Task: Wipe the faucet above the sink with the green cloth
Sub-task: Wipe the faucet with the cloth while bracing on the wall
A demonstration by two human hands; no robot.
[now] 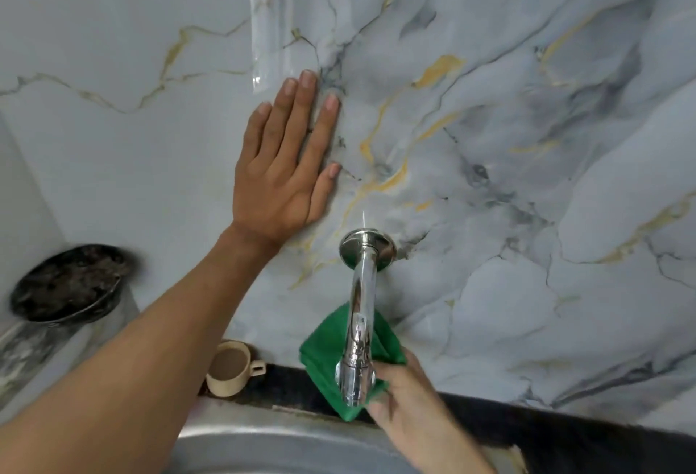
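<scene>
Where ledge sits, cup (230, 368) w/ brown liquid.

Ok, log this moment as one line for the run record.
step: wiping faucet | right hand: holds cloth behind spout | left hand: flat on wall | cup: beside sink

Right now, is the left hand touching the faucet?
Apart. The head view shows the left hand flat on the marble wall, with bare wall between it and the faucet.

The faucet (357, 338) hides part of the green cloth (324, 356).
</scene>
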